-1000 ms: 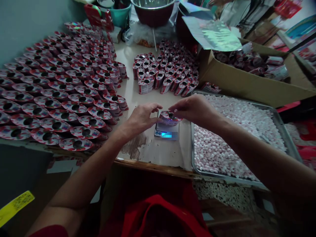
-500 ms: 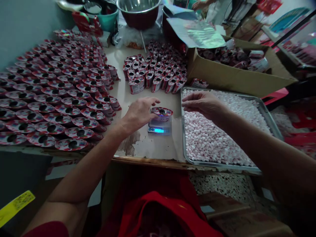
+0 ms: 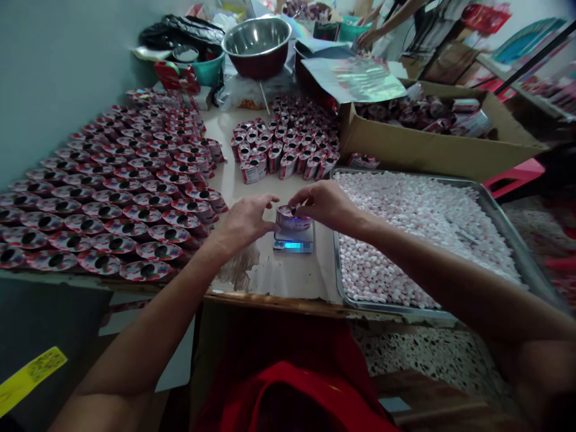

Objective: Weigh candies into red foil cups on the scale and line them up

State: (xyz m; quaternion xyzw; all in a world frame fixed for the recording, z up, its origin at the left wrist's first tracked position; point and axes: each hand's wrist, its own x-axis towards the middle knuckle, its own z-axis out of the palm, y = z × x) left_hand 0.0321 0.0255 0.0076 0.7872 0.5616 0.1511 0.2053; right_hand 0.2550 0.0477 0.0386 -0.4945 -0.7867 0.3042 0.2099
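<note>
Packet [image 3: 294,224] on scale [image 3: 281,245], worn table [image 3: 299,279], wall [image 3: 63,72]

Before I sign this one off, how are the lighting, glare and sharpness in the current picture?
Head view: dim overall, the right forearm darkening toward the lower right corner; head view: pale glare on the shiny sheet and highlights in the metal bowl; head view: the scale display glows blue, partly pixelated, unreadable; head view: background soft.

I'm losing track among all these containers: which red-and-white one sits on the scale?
The container partly covered by the right hand. It alone rests on the scale; the rows at left and the cluster farther back stand on the table.
</note>
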